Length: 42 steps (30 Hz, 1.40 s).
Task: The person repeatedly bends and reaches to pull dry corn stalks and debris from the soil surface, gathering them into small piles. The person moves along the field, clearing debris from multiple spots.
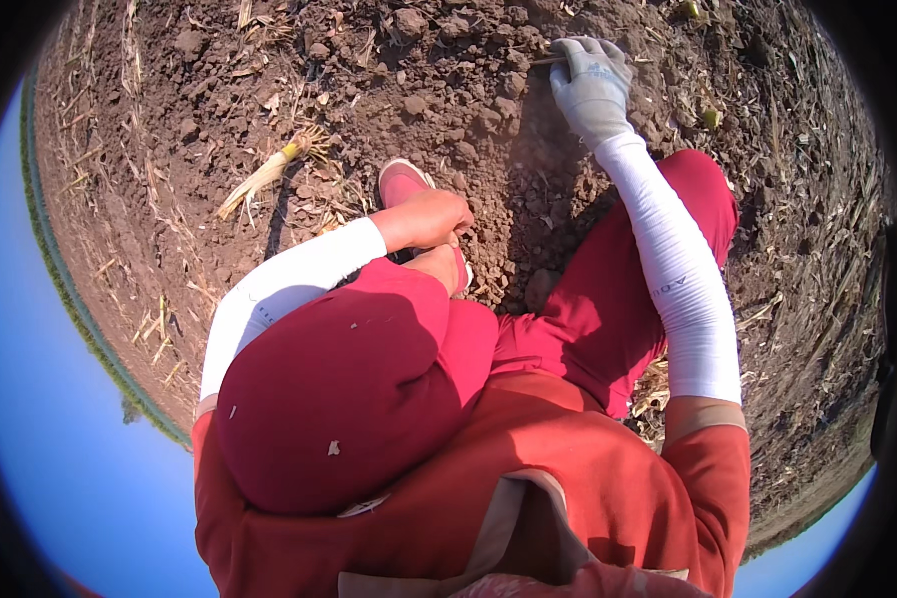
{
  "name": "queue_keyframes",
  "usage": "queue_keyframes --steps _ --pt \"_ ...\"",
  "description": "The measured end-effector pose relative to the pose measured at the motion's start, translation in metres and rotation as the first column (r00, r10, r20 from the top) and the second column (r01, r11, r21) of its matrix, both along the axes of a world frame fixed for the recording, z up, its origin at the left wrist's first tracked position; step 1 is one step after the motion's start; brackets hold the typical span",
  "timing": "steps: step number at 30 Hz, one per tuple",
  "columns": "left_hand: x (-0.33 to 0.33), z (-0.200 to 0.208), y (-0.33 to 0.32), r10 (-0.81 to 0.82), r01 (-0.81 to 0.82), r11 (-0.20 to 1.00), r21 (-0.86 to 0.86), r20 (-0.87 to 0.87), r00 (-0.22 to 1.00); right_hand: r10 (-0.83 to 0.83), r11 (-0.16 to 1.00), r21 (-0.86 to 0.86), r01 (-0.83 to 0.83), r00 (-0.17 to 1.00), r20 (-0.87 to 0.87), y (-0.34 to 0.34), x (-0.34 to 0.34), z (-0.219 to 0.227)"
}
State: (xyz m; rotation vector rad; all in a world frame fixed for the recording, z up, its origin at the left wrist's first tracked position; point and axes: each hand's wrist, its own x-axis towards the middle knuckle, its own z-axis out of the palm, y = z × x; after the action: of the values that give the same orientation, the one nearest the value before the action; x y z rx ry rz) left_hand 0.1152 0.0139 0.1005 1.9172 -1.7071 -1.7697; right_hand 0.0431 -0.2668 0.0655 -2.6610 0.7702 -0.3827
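Grey glove (598, 108) on right hand (592, 84), down at loose brown soil (369, 105); thin stick-like piece (545, 60) juts out at thumb side, close to ground. Done well: low wrist, light steady grip, no snagging. Arm stretched forward, elbow nearly straight. Right fingers together, curled down; can't tell if pinching. Left hand (434, 219) curled by shoe (401, 181), grip unclear.

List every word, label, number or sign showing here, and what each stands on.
Right white sleeve: small dark letters, partly legible, not copied out here.
Left white sleeve: a few dark marks, too small to read surely.
Grey glove: blue print on its back, too blurred to read.
No other lettering can be made out.
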Motion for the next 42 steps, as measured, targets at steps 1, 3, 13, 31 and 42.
queue_keyframes --steps 1,3,13,31,42 --pt "-0.002 0.003 0.001 0.007 -0.007 1.0 -0.011 0.005 1.0 -0.002 1.0 -0.001 0.002 1.0 0.001 0.0 0.0 -0.001" --pt "-0.004 0.006 0.001 -0.012 0.012 1.0 -0.02 0.01 1.0 -0.008 1.0 -0.015 0.008 1.0 -0.004 0.0 0.001 0.0" --pt "-0.017 0.013 0.001 0.024 -0.024 0.998 -0.056 0.003 1.0 -0.014 1.0 -0.023 0.014 1.0 -0.007 0.002 0.002 -0.003" --pt "0.02 0.037 0.021 0.405 -0.25 0.914 0.319 -0.689 0.601 -0.018 0.998 -0.065 0.016 0.999 -0.04 0.003 0.002 -0.005" --pt "0.027 0.08 0.015 0.546 -0.03 0.819 0.573 -0.763 0.346 -0.041 0.999 -0.006 0.041 0.997 -0.061 0.013 0.008 0.007"
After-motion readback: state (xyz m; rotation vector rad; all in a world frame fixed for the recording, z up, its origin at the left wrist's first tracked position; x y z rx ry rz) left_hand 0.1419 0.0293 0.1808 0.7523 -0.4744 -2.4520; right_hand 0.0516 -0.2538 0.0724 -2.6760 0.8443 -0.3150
